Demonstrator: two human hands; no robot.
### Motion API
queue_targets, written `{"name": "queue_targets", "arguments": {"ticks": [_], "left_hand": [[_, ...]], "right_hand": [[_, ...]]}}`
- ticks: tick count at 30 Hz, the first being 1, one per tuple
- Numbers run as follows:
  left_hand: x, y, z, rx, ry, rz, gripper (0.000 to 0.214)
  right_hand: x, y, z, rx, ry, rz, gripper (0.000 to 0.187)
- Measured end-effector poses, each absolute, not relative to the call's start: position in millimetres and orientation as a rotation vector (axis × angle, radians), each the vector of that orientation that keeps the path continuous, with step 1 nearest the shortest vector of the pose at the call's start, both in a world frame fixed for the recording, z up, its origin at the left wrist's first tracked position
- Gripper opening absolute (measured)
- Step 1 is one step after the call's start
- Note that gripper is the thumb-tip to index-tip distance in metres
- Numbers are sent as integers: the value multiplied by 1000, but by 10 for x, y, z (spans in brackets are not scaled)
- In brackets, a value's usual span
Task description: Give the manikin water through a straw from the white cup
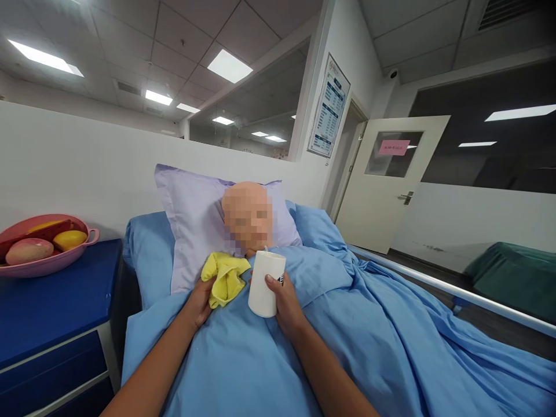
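Observation:
My right hand (286, 298) is wrapped round a white cup (262, 289), which tilts slightly over the bed. A thin straw (266, 248) sticks out of its top, close to the head of a figure (247, 214) lying in bed, perhaps a manikin; its face is blurred out. On the left, my left hand (201, 301) grips a bunched yellow cloth (225, 278) beside the cup. A light purple pillow (191, 214) lies behind the head. Blue bedding (339, 324) covers the body up to the neck.
A blue bedside cabinet (82, 307) stands at the left, bearing a pink basket (47, 263) of fruit. White partition (87, 162) rises behind the bed. A metal bed rail (486, 302) runs along the right side. Farther back, a white door (369, 197) stands ajar.

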State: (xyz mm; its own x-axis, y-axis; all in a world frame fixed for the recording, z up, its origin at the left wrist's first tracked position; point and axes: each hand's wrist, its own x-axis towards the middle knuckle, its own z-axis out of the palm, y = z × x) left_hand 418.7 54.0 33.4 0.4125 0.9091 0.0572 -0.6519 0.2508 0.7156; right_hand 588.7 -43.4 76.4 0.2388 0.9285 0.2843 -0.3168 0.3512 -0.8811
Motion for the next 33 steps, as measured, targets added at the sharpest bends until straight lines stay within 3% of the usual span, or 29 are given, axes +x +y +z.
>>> {"name": "queue_targets", "arguments": {"ticks": [14,18,24,28,33], "left_hand": [[4178,558,283,818,400,1078,55],[4146,496,492,953,618,1107,60],[4135,272,1220,1622,962,1662,41],[4337,264,1627,2293,568,2102,29],[4747,490,1699,3163,52,1810,30]], "right_hand": [[5902,-391,729,-809,-950,974,58],[5895,-348,701,-815,-906,919,62],[5951,-263,613,-823,-877,662,62],[5996,-238,579,-815,-769,653,64],[6002,-246,618,-759,-681,622,66]]}}
